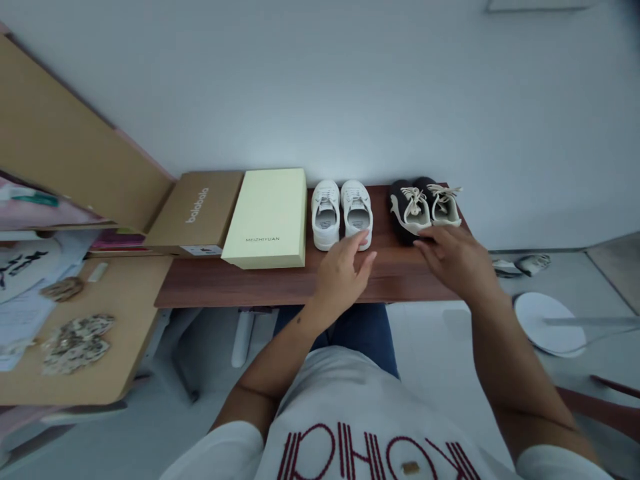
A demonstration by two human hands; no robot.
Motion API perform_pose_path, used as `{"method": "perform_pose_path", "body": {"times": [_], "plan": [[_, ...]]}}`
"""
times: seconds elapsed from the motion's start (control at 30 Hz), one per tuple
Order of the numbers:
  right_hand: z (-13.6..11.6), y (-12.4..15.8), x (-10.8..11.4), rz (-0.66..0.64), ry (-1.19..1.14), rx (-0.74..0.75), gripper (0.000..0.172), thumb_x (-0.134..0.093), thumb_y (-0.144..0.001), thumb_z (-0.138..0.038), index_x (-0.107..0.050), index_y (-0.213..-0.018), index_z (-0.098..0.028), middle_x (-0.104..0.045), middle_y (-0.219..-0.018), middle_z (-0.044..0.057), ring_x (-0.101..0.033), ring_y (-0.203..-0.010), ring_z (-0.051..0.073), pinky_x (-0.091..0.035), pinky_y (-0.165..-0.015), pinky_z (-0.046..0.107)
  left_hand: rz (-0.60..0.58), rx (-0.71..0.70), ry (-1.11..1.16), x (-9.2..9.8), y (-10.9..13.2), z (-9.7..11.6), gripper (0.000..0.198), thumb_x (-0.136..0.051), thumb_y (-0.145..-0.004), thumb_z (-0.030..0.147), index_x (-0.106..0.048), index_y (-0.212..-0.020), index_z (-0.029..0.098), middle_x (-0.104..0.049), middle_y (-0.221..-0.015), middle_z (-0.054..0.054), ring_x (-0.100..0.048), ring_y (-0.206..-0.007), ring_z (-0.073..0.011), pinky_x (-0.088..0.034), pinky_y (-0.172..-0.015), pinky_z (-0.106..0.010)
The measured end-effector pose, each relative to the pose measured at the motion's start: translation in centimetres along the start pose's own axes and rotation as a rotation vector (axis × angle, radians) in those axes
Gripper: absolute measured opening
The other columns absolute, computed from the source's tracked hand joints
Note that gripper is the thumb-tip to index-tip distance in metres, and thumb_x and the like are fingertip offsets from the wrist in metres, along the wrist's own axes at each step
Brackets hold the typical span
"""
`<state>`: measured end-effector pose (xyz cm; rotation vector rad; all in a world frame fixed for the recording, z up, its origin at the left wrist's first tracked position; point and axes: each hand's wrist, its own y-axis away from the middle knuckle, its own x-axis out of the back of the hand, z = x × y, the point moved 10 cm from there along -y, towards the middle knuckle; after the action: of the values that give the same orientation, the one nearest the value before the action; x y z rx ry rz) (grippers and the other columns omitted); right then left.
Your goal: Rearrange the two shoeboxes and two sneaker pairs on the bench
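Observation:
My left hand is open, its thumb and fingers apart, at the heel of the right shoe of a pair of white sneakers. It overlaps that heel in view and holds nothing that I can see. Bent and close together, the fingers of my right hand are at the heel of the left black-and-white sneaker, seemingly pinching it; the exact contact is partly hidden. Its mate, the right black-and-white sneaker, stands close beside it with cream laces. Both pairs rest toes to the wall on a brown wooden bench.
Left of the white sneakers lie a pale yellow shoe box and a brown shoe box. A desk with papers and a patterned scrunchie adjoins on the left. On the floor at right are a round white base and more shoes.

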<state>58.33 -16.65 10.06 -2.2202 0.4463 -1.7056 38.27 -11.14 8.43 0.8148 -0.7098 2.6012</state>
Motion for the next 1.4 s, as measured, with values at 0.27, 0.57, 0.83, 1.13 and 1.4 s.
{"method": "perform_pose_path", "body": {"times": [0.27, 0.57, 0.83, 1.13, 1.4], "plan": [[-4.3, 7.6, -9.5, -0.086, -0.379, -0.209, 0.029, -0.046, -0.097, -0.038, -0.071, -0.109, -0.03, -0.077, -0.103, 0.009, -0.072, -0.099, 0.03, -0.056, -0.092, 0.048, -0.239, 0.32, 0.076, -3.0, 9.8, -8.7, 0.028, -0.046, -0.099, 0.034, -0.071, -0.107, 0.025, -0.076, -0.104, -0.006, -0.071, -0.098, -0.0208, -0.054, -0.091, -0.033], [-10.0, 18.4, -19.7, -0.752, -0.606, -0.268, 0.029, -0.053, -0.092, -0.033, -0.075, -0.11, -0.027, -0.079, -0.11, 0.008, -0.074, -0.103, 0.03, -0.057, -0.091, 0.043, -0.542, 0.387, -0.049, -2.2, 17.7, -14.2, 0.033, -0.04, -0.098, 0.027, -0.072, -0.105, 0.025, -0.074, -0.104, -0.007, -0.07, -0.097, -0.02, -0.053, -0.089, -0.031], [-4.7, -0.3, -12.0, -0.048, -0.378, -0.305, 0.029, -0.051, -0.095, -0.035, -0.067, -0.116, -0.024, -0.068, -0.126, 0.016, -0.06, -0.125, 0.035, -0.042, -0.11, 0.055, -0.036, 0.206, -0.303, -0.9, 0.5, -9.5, 0.048, -0.052, -0.093, 0.022, -0.051, -0.141, 0.013, -0.046, -0.152, -0.022, -0.039, -0.147, -0.0318, -0.032, -0.12, -0.05], [2.7, -2.9, -16.9, 0.119, -0.835, -0.713, 0.034, -0.059, -0.083, -0.056, -0.055, -0.089, -0.023, -0.07, -0.097, 0.007, -0.067, -0.095, 0.026, -0.056, -0.079, 0.036, 0.012, 0.496, -0.105, -2.3, -5.2, -14.1, 0.023, -0.049, -0.098, 0.037, -0.063, -0.103, 0.019, -0.071, -0.11, -0.015, -0.066, -0.113, -0.03, -0.05, -0.097, -0.041], [4.4, 6.0, -20.4, 0.115, -1.267, -1.046, 0.038, -0.039, -0.092, -0.061, -0.043, -0.102, -0.025, -0.068, -0.068, -0.001, -0.056, -0.044, 0.014, -0.043, -0.044, 0.024, 0.227, 0.81, 0.494, -6.2, -3.1, -18.0, 0.04, -0.022, -0.105, 0.039, -0.044, -0.132, 0.019, -0.06, -0.135, -0.016, -0.069, -0.104, -0.0198, -0.061, -0.071, -0.03]]}}
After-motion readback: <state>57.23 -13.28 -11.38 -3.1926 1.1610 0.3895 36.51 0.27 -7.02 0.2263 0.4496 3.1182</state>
